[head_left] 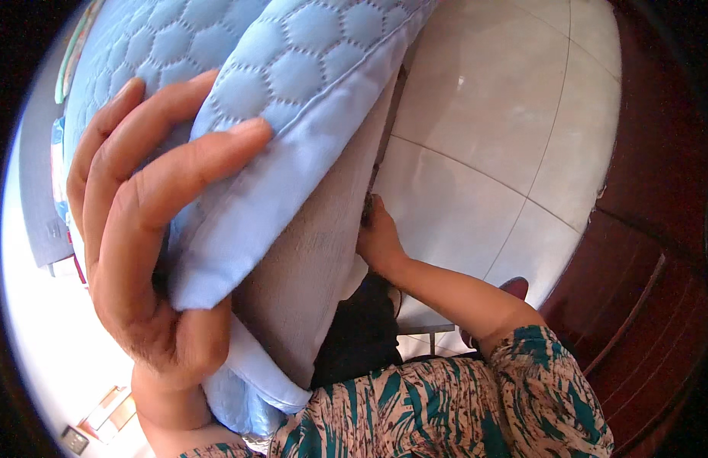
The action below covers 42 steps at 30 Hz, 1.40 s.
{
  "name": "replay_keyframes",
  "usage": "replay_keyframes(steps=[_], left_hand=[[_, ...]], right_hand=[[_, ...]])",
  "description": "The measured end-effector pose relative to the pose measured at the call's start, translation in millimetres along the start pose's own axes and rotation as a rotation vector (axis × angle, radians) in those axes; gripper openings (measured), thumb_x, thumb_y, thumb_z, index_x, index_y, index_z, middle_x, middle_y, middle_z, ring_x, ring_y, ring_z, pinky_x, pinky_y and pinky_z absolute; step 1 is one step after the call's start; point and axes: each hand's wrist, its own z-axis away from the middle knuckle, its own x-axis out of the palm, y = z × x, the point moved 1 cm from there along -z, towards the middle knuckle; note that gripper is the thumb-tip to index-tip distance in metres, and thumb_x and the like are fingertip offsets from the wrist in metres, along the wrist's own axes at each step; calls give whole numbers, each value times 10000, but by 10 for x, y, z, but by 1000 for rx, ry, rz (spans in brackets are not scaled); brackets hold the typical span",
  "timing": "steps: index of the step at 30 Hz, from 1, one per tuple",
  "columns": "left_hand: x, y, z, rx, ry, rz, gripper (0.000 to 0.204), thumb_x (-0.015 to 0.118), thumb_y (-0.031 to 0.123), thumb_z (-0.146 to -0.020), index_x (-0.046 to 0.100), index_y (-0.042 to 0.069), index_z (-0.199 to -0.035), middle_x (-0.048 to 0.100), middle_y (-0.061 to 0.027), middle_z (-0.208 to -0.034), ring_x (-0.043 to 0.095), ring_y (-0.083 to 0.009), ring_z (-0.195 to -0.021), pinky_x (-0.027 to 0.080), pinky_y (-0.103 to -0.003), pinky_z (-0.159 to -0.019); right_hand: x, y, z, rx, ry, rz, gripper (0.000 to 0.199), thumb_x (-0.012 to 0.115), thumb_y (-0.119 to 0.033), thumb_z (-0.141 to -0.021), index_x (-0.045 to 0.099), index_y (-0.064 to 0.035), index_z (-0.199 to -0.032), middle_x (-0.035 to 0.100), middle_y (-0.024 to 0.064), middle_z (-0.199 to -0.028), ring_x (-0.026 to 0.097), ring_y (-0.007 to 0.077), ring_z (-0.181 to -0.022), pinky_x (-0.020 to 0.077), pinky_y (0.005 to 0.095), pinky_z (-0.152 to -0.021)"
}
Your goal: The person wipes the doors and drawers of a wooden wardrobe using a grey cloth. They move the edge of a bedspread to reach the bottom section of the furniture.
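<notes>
Blue quilted cover [308, 72] clasped inside left grip [129, 252], right grip [381, 241] (hold unclear) beside grey fabric [304, 263]

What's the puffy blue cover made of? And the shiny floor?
The blue cover seems to be smooth, soft cloth, perhaps padded: it folds over, and its dotted hexagons puff up. What's inside doesn't show. The floor looks like hard, glossy tile, maybe ceramic or stone, since it reflects light and has thin joint lines.
</notes>
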Motion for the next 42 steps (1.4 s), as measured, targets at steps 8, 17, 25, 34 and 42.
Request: replay_keyframes(steps=[8, 17, 25, 34, 42], left_hand=[[-128, 134, 37, -118, -62, -9, 344, 535, 306, -805, 652, 64, -1020, 573, -164, -1207, 406, -356, -1255, 236, -469, -1082], [31, 37, 40, -99, 30, 16, 393, 503, 154, -661, 664, 65, -1008, 586, -124, -1196, 405, -339, -1252, 243, -451, -1077], [156, 114, -66, -112, 119, 113, 535, 498, -6, -532, 670, 160, -1011, 588, -34, -1158, 432, -307, -1187, 251, -426, -1007], [134, 66, 112, -71, 267, 181, 538, 587, -71, -569, 636, 170, -1047, 578, -34, -1187, 427, -287, -1222, 294, -443, -1007], [380, 156, 238, 154, 210, -108, 411, 558, 109, -778, 568, 118, -1189, 548, -119, -1224, 469, -252, -1183, 277, -446, -1041]], right_hand=[[-155, 162, -415, 393, -199, 281, 533, 561, -201, -840, 353, 38, -1269, 532, 305, -1147, 513, 437, -1086, 447, 457, -871], [103, 182, 132, 223, -620, 427, 518, 604, -237, -816, 454, -6, -1255, 593, 258, -1087, 579, 416, -993, 477, 442, -853], [-66, 54, -361, 351, -566, -69, 372, 548, -147, -863, 527, 13, -1198, 619, 136, -1091, 614, 253, -936, 521, 392, -760], [-1188, -1286, -218, 459, -22, -570, 334, 461, 5, -844, 485, -7, -1177, 572, 111, -1113, 575, 245, -987, 503, 420, -839], [-2007, -2010, 602, 277, 115, -405, 294, 451, 7, -846, 486, -11, -1137, 566, 110, -1085, 573, 237, -980, 500, 404, -830]])
